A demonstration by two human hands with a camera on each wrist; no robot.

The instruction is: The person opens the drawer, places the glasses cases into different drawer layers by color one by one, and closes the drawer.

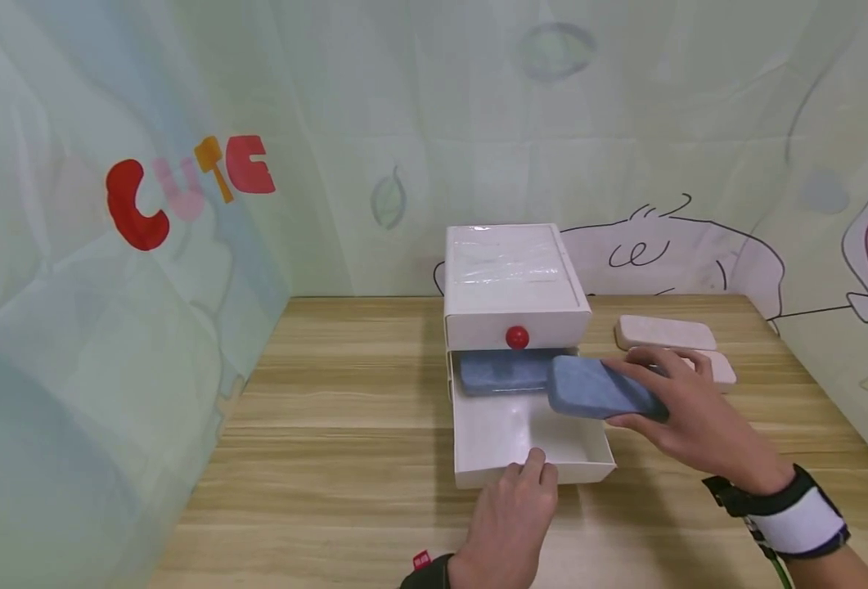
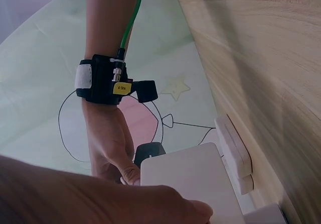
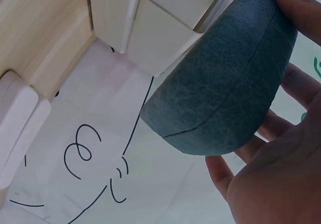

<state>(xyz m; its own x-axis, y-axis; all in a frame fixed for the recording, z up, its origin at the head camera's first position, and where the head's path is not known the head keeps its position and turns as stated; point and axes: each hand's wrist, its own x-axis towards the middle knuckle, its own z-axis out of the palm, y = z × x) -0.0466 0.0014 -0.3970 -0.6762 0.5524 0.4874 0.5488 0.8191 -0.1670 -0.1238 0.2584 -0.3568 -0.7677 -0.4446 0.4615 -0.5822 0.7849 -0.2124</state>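
A small white two-drawer cabinet stands on the wooden table with its lower drawer pulled out. My left hand grips the front wall of this drawer, fingertips at its top edge; in the left wrist view the thumb lies against the white front. In my right hand is a blue glasses case, held between thumb and fingers above the drawer's right side. The right wrist view shows its rounded end and lid seam. Another blue glasses case lies crosswise at the back of the drawer.
Two whitish glasses cases, a rear one and a front one, lie right of the cabinet, the front one partly behind my right hand. The closed upper drawer has a red knob. A printed curtain borders the table.
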